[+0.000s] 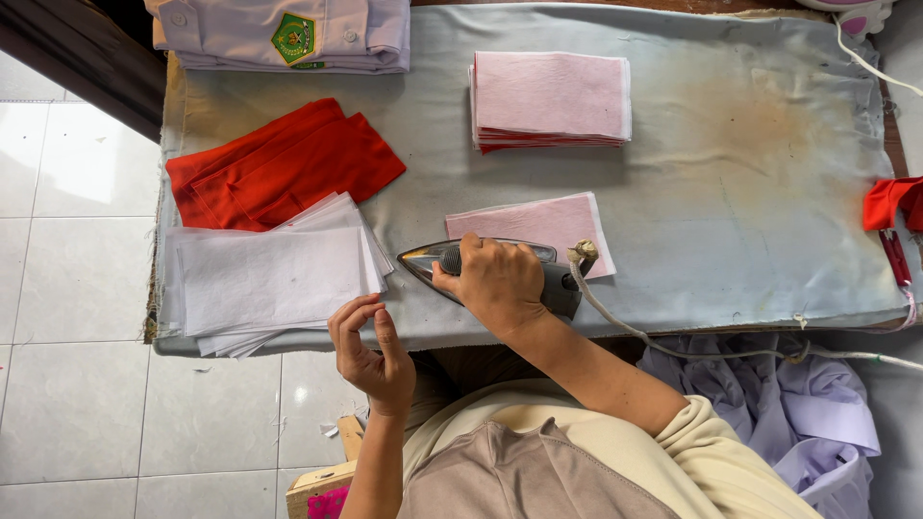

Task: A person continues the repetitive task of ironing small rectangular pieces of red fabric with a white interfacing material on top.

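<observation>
My right hand grips the dark handle of a metal clothes iron, which lies along the near edge of a pink-white fabric rectangle on the padded table. My left hand hovers at the table's near edge with nothing in it, thumb and fingers loosely curled, just right of a stack of white interfacing sheets. Red fabric pieces lie behind that stack. A neat pile of finished pink-white rectangles sits at the far centre.
A folded pale uniform shirt with a green badge lies at the far left. The iron's cord trails right along the near edge. Lilac garments hang below the table at right. A red item sits at the right edge. Tiled floor lies left.
</observation>
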